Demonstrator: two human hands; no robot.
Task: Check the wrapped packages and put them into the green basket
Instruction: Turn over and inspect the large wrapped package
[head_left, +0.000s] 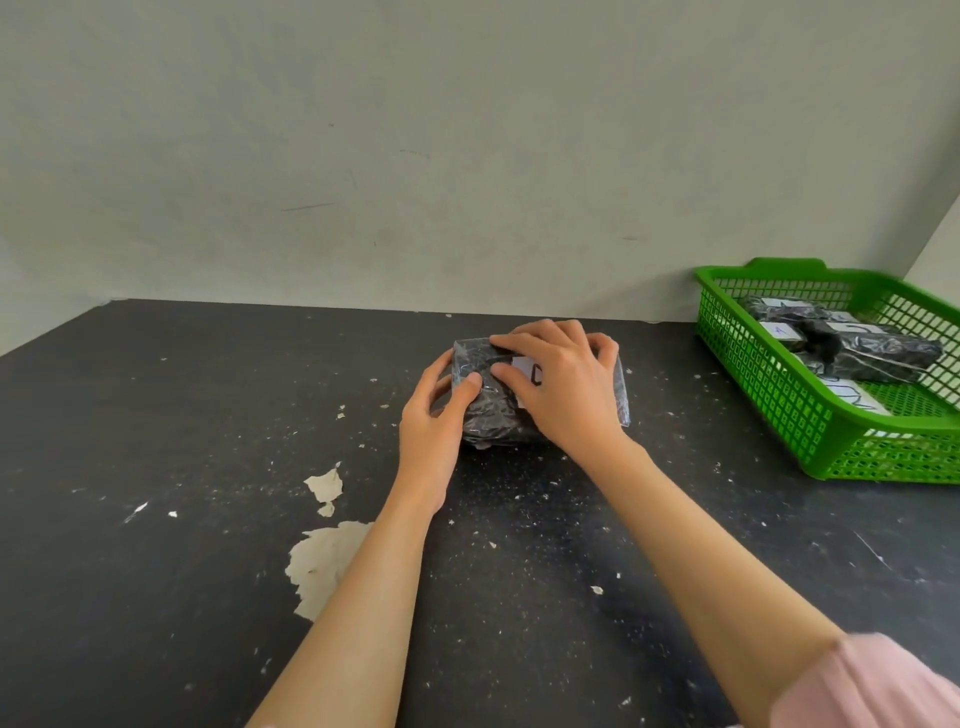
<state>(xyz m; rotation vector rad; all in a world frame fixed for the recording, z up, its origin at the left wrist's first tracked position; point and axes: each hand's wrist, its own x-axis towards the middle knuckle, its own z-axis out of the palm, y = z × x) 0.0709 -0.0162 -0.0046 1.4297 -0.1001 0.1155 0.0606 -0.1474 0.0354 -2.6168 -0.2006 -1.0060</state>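
Observation:
A black plastic-wrapped package (485, 410) with a white label lies on the dark table, near its back middle. My left hand (439, 423) grips its left side, thumb on top. My right hand (563, 387) lies over the top and covers most of the label. The green basket (769, 384) stands at the back right, apart from the package. It holds several more black wrapped packages (878, 351) with white labels.
The black tabletop (156, 519) is scuffed, with pale patches of peeled paint (324, 561) left of my left forearm. A grey wall runs along the table's back edge, and a side wall meets it behind the basket.

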